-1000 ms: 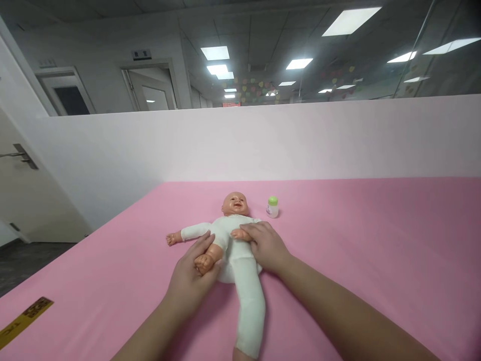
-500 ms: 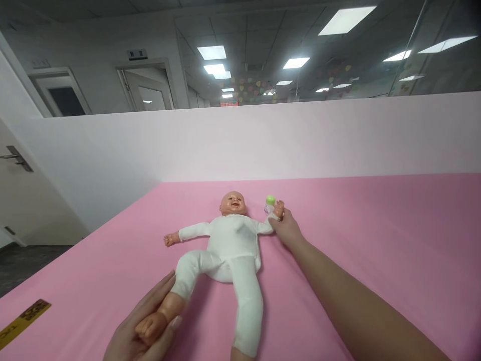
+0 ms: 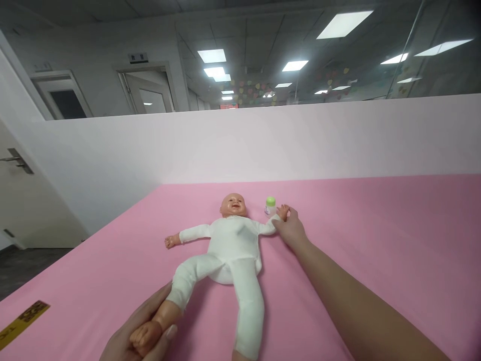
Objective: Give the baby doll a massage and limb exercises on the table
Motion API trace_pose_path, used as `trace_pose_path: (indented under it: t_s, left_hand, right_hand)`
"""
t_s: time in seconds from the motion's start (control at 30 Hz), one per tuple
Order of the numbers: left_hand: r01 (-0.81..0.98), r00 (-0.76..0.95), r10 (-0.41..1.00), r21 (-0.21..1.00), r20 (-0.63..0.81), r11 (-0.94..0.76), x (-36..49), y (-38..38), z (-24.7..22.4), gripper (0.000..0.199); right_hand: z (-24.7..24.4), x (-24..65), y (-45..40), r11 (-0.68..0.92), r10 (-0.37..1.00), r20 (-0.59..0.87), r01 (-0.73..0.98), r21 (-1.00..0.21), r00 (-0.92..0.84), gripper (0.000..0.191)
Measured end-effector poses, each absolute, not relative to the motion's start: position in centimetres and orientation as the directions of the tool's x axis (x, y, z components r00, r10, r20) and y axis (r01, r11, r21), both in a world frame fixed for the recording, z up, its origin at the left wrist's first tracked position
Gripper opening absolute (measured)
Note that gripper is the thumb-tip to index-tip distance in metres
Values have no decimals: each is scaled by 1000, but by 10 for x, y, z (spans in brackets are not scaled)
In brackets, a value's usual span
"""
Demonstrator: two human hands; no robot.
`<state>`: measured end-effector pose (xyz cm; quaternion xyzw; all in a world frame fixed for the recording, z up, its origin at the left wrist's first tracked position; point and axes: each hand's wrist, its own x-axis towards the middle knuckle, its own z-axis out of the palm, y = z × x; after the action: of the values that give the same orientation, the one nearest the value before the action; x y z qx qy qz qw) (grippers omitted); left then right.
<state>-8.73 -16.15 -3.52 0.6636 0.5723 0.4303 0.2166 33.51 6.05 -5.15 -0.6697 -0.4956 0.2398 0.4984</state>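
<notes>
A baby doll (image 3: 233,240) in a white cloth suit lies on its back on the pink-covered table (image 3: 361,230), head away from me and arms spread. My left hand (image 3: 139,326) is wrapped round the doll's lower leg and foot on the left side, raising it a little. My right hand (image 3: 293,228) grips the doll's forearm near the wrist on the right, its small hand showing above my fingers. Just behind that arm stands a small jar (image 3: 270,206) with a green lid. The doll's other foot is cut off by the bottom edge of the view.
A yellow strip (image 3: 22,323) with a printed code lies at the table's left edge. Behind the table runs a white low wall (image 3: 285,140) with glass above it. A door with a handle (image 3: 17,160) is at the far left.
My left hand has drawn the doll's leg slightly down and toward me. My right hand has moved a little to the right with the doll's arm. The jar stays in place.
</notes>
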Motion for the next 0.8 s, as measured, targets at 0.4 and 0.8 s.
trace_pose_path:
  t_s: [0.4, 0.8]
  left_hand:
    - [461, -160, 940, 864, 302, -199, -31, -119, 14, 70]
    - [526, 140, 957, 800, 253, -288, -11, -67, 21, 71]
  right_hand:
    - [-26, 264, 15, 524, 770, 597, 756, -391, -224, 43]
    - [-34, 259, 17, 634, 646, 636, 760, -140, -422, 47]
